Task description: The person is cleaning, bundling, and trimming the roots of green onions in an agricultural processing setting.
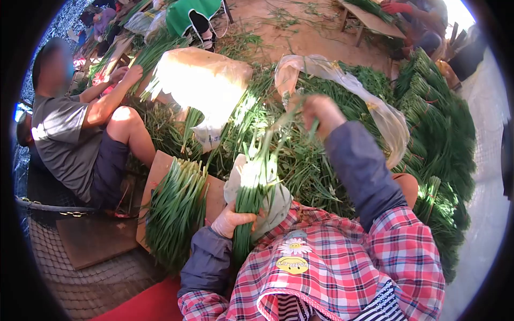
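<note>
Heaped greens (pixel 321 160) and a clear plastic bag (pixel 375 107) crowd my right hand (pixel 321 113). A cut bundle on a board (pixel 174 208) blocks my left hand (pixel 231 220); a seated person (pixel 80 139) sits beyond it. Open dirt floor (pixel 300 32) lies past the heap.

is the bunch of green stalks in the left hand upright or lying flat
Upright. The left hand grips the bunch of green stalks low down, tips rising toward the raised right hand, which pinches a few stalks.

Single head view, fisheye, looking forward and down, close over own arms and lap.
</note>
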Demonstrator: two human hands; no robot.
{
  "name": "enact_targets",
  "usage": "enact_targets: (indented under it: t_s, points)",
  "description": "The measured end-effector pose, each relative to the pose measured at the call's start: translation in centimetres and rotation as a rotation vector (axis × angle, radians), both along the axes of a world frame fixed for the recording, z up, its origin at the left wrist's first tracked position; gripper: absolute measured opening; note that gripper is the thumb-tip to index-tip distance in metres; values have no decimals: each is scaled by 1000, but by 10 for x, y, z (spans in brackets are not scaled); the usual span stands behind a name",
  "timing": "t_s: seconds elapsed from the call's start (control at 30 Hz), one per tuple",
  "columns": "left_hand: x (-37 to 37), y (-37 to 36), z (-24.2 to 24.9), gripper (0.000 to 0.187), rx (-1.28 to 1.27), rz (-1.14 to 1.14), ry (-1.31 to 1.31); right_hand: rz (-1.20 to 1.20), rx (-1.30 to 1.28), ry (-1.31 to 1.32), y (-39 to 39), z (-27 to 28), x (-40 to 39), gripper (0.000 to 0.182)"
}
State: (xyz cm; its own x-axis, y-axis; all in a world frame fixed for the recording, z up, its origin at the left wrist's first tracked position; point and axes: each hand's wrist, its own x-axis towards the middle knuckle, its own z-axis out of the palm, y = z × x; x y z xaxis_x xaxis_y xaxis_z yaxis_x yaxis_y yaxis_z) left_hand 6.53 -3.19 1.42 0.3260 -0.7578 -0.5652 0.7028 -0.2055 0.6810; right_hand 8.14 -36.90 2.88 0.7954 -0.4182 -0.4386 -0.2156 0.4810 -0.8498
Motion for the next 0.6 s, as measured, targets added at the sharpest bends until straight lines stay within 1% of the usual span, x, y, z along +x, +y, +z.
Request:
enact_targets:
  t_s: [0.03,0.07,0.1,0.13,0.2,0.23,0.3,0.33,0.37,0.4,0.43,0.47,0.5,0.53,0.6]
  points:
    - [-4,-1,11,35,-13,-8,38,-179,-34,-43,-10,17,0,25]
    - [-4,2,10,34,-41,14,52,-182,70,-100,-41,12,5,25]
    - [-4,6,6,34,-71,36,64,-106,-43,-142,-69,7,8,34]
    - [-6,9,3,33,-102,62,79,-25,-156,-180,-79,4,9,46]
    - [-2,8,4,45,-22,79,18,586,-951,221,-54,-28,0,66]
    - [2,5,6,51,15,85,-17,887,-1347,430,-36,-35,-8,76]
    - [-1,-12,12,53,-40,197,-226,873,-1002,273,-8,-25,-24,93]
    - [-5,-20,14,55,-62,249,-324,719,-306,70,2,-55,-28,97]
    - [-5,-26,15,63,-82,214,-340,627,50,-20,20,-58,-38,96]
    - [-7,-30,12,64,-99,205,-327,594,310,-201,35,-73,-40,89]
    - [-6,-35,5,66,-118,193,-317,644,526,-494,53,-64,-36,82]
    - [-7,-39,0,68,-138,178,-304,540,568,-584,68,-60,-37,75]
    - [-7,-42,-1,71,-139,156,-207,468,587,-546,73,-63,-36,69]
    - [-8,-45,-1,72,-130,172,-173,399,605,-508,75,-65,-35,63]
    - [-10,-49,-1,73,-104,209,-104,368,610,-476,75,-58,-41,57]
